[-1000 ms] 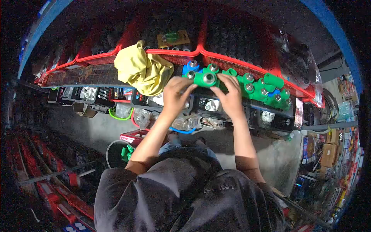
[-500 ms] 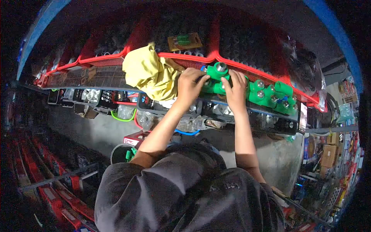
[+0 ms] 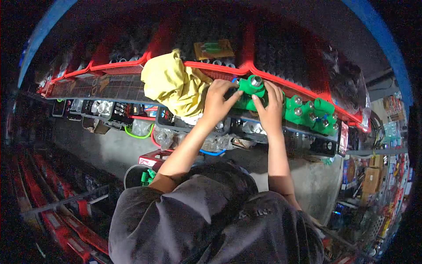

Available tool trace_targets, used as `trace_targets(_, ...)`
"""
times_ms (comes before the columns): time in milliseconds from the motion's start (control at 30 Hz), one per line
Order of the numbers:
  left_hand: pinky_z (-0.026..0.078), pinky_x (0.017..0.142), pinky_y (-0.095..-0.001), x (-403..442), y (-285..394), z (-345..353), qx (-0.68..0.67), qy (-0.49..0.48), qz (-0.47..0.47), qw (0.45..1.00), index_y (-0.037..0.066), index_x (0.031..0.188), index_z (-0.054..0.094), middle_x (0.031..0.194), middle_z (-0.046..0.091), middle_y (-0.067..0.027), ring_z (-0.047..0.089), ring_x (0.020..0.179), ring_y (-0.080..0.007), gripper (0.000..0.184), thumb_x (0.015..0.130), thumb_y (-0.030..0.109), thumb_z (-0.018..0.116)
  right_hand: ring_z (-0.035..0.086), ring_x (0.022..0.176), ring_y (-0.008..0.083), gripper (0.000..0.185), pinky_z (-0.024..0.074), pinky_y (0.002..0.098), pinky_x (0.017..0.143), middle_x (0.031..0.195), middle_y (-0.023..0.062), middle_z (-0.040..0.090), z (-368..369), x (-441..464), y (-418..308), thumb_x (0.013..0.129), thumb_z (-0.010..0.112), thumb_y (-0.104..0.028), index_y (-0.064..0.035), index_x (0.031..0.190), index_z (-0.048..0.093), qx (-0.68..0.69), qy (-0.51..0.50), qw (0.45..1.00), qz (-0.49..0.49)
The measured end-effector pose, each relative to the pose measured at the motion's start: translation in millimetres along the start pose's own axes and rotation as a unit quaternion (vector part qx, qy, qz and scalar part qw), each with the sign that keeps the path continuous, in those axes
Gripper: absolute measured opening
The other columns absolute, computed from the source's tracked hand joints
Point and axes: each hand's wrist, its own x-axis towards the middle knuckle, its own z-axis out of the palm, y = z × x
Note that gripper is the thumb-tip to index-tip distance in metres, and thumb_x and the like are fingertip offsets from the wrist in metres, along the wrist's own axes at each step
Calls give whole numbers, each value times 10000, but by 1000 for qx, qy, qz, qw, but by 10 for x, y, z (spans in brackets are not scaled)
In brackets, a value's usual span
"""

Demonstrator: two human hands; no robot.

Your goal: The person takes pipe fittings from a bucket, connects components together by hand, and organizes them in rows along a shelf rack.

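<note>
though dim, red basket (image 3: 228, 70) with rings (image 3: 217, 63), green fitting (image 3: 250, 87) in grip of left hand (image 3: 217, 99), right hand (image 3: 271, 109)

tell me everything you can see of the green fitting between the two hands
The green fitting has a smooth, rounded body that looks like plastic, with a round, silvery, metal-looking collar facing up. The left hand and right hand hold it from either side with their fingers, which partly cover it. It is just in front of the red baskets. Whether it rests on the green pieces below is unclear.
</note>
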Motion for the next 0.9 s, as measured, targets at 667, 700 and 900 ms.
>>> trace_targets(667, 395, 845, -439, -415, -445, -689, 370, 96, -173, 908, 49, 1315, 335, 1209, 445, -223, 470, 1044, -356, 869, 615, 370, 737, 494, 1014, 316, 329, 381, 379, 899, 1062, 149, 511, 335, -580, -570, 715, 630, -33, -18, 1025, 519, 291, -145, 944, -58)
trace_targets(700, 407, 811, -443, -425, -471, -673, 396, 92, -168, 898, 42, 1283, 365, 1163, 476, -203, 489, 1009, -350, 819, 621, 357, 731, 485, 1025, 318, 352, 379, 384, 902, 1077, 153, 495, 436, -594, -606, 711, 634, -34, -23, 1041, 511, 303, -164, 936, -68)
trace_targets(900, 460, 652, -434, -413, -391, -875, 325, 18, -224, 918, 10, 949, 558, 796, 594, -199, 577, 772, -370, 438, 671, 323, 689, 346, 1168, 371, 584, 287, 457, 987, 1255, 182, 356, 799, -493, -880, 665, 676, -78, -64, 1194, 431, 202, -155, 962, -95)
